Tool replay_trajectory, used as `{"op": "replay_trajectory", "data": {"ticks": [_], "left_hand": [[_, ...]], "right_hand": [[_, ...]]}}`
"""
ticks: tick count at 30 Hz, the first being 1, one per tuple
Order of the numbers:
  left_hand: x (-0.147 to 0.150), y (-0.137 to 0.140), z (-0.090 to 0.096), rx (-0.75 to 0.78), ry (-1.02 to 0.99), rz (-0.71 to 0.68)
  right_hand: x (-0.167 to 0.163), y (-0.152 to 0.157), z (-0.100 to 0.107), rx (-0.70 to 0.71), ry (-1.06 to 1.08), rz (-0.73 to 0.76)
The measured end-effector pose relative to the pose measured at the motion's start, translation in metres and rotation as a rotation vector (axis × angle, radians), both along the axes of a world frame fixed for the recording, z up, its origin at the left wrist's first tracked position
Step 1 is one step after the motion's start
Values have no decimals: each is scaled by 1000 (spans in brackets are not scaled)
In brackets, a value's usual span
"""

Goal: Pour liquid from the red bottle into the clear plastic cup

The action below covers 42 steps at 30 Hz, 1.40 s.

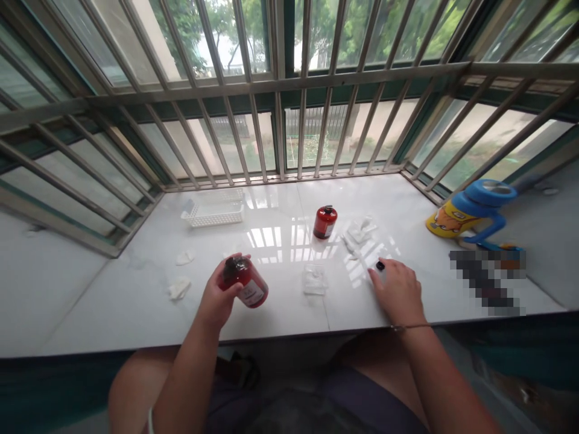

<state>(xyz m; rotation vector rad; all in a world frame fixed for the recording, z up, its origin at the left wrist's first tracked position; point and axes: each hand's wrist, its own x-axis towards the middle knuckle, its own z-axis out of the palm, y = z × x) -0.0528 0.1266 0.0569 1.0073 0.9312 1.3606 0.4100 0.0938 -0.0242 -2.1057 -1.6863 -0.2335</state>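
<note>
My left hand [219, 298] is wrapped round a red bottle [253, 289] with a dark top and a white label. The bottle is tilted and held above the white ledge, its label facing me. At the right, my right hand [400, 292] is closed round a small pale bottle with a black cap [380, 265]; most of its body is hidden by the fingers. Farther back stands a second red bottle [325, 223] with a black pump top and a pale label. Between my hands lies a small clear plastic tray [315, 279].
A white perforated basket [215, 214] sits at the back left. Crumpled tissues [362, 229] lie near the second bottle, with other scraps [180, 288] at the left. A yellow and blue flask [465, 208] is at the right, near a blurred-out item. Metal bars [280, 138] enclose the ledge.
</note>
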Motion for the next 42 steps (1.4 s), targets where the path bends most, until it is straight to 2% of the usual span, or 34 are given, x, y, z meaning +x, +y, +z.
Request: {"op": "replay_trajectory", "data": {"ticks": [3,6,9,12,15,17,21,24,26,30,35,42], "left_hand": [[-11,0,12,18,36,17],[-16,-5,16,29,164,79],[-15,-15,10,15,296,109],[-12,-28,-1,-8,258,92],[-7,-41,-6,-27,173,58],[-1,-49,-3,-25,203,4],[17,-65,10,29,488,-103],[33,-75,17,106,754,-112],[43,-81,18,166,851,-107],[56,-90,13,253,905,-100],[62,-97,5,279,893,-106],[64,-99,2,269,875,-132]], "right_hand": [[12,2,-4,-100,-70,-77],[20,7,-7,-145,-73,-63],[23,11,-6,-106,-37,-25],[13,9,3,-3,119,42],[-16,-3,29,70,390,126],[-45,-16,54,60,505,231],[-109,-44,102,-53,664,584],[-144,-59,121,-99,686,752],[-158,-64,125,-86,636,794],[-169,-68,128,-62,562,846],[-171,-72,133,-80,623,911],[-173,-76,126,-77,703,947]]}}
